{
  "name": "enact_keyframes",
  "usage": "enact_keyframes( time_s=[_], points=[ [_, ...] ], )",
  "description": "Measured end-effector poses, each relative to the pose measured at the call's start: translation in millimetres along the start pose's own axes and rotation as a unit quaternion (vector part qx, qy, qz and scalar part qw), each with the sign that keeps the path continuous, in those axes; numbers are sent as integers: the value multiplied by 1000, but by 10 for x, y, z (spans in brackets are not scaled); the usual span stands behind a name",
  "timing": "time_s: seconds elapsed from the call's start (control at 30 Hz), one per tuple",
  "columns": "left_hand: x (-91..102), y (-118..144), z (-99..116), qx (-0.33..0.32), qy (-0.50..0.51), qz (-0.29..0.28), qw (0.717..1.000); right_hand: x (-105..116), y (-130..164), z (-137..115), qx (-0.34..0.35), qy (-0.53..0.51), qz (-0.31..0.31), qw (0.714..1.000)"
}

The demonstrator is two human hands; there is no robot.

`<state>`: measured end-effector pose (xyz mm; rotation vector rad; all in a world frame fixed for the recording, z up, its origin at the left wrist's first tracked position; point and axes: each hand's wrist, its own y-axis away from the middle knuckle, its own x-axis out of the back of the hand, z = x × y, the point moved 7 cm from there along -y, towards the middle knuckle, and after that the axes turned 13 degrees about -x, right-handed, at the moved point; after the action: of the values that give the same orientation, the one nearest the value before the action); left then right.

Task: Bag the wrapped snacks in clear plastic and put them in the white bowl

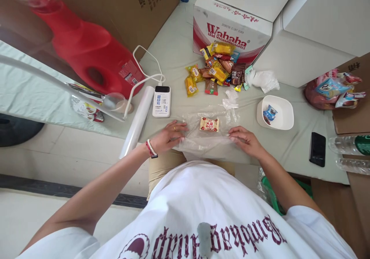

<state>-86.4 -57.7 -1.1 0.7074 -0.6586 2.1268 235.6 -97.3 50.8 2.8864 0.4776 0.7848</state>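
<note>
- The clear plastic sheet [206, 137] lay flat on the pale table [173, 54], at its near edge right in front of the person; everything below is placed from this sheet.
- The left hand [169, 137] rested palm-down on the sheet's left edge, fingers stretched out flat and pressing the film, gripping nothing.
- The right hand [244, 139] lay on the sheet's right edge, fingers loosely spread, fingertips touching the film, nothing closed in it.
- A small wrapped snack [209, 124] with red print sat on the sheet near its far side, between the two hands and apart from both.
- Beyond the sheet, a heap of wrapped snacks [217, 69] lay against a Wahaha carton [231, 26].
- To the sheet's right stood a white bowl [281, 114] holding one blue packet [269, 113]; farther right lay a black phone [317, 148].
- To the sheet's left lay a white power bank [162, 101] and a roll of clear film [138, 121], with a red jug [89, 51] farther off on that side.
</note>
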Motion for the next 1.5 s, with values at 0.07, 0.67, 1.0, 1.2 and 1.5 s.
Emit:
enact_keyframes(
  time_s=[0.07, 0.67, 1.0, 1.2, 1.5],
  points=[
    [84, -83, -98, 55, 39, 89, 994, 100, -132, 21, -55, -42, 6, 998],
    [100, -457, -171, 246, -215, 335, 883, 259, -1330, -354, 80, 350, 34, 933],
    [281, -311, 282, 194, -317, 340, 864, -431, -2133, -422, 185, 309, -158, 919],
    [-112, -795, 537, 41, -249, 74, 965, -465, -2275, -447, 116, 317, -163, 927],
    [-323, -1043, 367, 138, -284, -5, 949, -505, -2381, -433, 5, 418, -141, 897]
  ],
)
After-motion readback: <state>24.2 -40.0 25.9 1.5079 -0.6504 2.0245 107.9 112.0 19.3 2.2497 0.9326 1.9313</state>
